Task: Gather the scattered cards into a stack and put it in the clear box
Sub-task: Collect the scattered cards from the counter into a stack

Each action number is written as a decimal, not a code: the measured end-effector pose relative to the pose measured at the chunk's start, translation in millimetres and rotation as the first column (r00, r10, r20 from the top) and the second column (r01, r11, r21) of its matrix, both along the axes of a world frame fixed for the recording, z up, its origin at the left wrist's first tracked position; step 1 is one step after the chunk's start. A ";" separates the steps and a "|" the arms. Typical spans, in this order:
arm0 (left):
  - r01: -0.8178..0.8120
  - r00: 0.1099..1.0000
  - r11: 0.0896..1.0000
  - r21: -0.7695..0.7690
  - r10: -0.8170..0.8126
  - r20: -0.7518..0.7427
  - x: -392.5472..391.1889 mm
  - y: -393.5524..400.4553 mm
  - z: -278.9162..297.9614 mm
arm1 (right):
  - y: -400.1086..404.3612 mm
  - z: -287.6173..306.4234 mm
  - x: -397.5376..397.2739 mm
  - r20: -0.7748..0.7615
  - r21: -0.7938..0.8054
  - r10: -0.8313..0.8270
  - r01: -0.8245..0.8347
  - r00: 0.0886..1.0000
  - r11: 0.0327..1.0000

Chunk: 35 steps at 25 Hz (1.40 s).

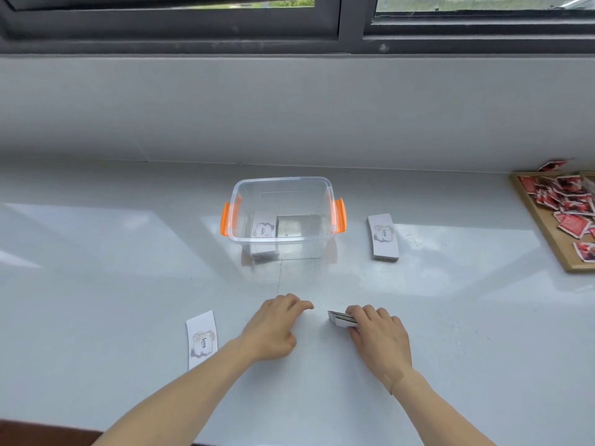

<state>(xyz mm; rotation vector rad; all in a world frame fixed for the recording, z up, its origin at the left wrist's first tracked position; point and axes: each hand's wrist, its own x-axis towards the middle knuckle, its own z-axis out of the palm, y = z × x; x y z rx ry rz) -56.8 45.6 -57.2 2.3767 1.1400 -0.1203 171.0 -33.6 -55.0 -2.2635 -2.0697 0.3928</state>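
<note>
A clear box (283, 188) with orange latches stands on the white counter, open-topped. Inside it, at the left, lies a stack of white "love" cards (263, 233). My right hand (380, 336) is closed around a stack of cards (339, 319) near the front of the counter. My left hand (277, 323) rests on the surface just left of it, fingers loosely curled, holding nothing. Another white card stack (383, 237) lies to the right of the box. A single white card (201, 339) lies left of my left forearm.
A wooden tray (547, 239) with several red-and-white packets sits at the far right edge. A grey wall and a dark window frame (289, 30) rise behind the counter. A dark strip of the counter's front edge (42, 432) shows at the lower left.
</note>
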 end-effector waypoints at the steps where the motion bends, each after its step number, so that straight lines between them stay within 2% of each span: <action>1: 0.053 0.996 0.998 0.039 -0.050 -0.069 -19.9 5.4 0.2 | 0.4 -0.1 1.6 -0.001 0.000 -0.011 0.011 1.000 1.000; 4: 0.134 0.963 0.989 0.058 -0.116 -0.245 -87.0 16.9 9.1 | 1.2 1.0 1.1 0.016 -0.041 0.002 -0.002 1.000 0.999; 8: 0.279 0.853 0.960 0.016 -0.240 -0.464 -150.8 24.7 26.0 | 2.1 1.7 -0.3 0.018 -0.055 0.000 0.001 1.000 0.999; 10: 0.307 0.826 0.951 0.013 -0.260 -0.500 -160.7 22.1 28.0 | 1.8 0.9 0.1 0.017 -0.053 0.000 0.001 1.000 0.999; 15: 0.312 0.826 0.949 0.056 -0.241 -0.509 -158.3 22.0 24.0 | 1.2 1.5 -1.0 0.010 -0.057 -0.002 0.002 1.000 0.998; 21: 0.280 0.771 0.960 0.007 -0.220 -0.598 -144.3 31.2 24.4 | 2.3 1.1 0.2 0.011 -0.050 0.003 -0.003 1.000 0.999; 24: 0.222 0.813 0.973 0.061 -0.150 -0.563 -133.1 31.9 26.7 | 2.5 0.5 0.2 0.011 -0.045 0.000 0.000 1.000 0.999; 29: 0.028 0.932 0.992 0.124 0.019 -0.361 -76.6 26.2 25.9 | -0.3 -1.2 0.0 -0.003 -0.023 0.005 -0.005 1.000 1.000; 32: 0.017 0.960 0.994 0.105 0.013 -0.281 -29.3 28.7 23.9 | -1.2 -1.9 -0.7 -0.029 0.002 -0.006 0.006 1.000 1.000; 35: 0.021 0.974 0.987 0.156 0.015 -0.228 15.9 30.7 22.3 | -3.0 -2.8 -1.1 -0.049 0.032 -0.001 0.002 0.999 0.999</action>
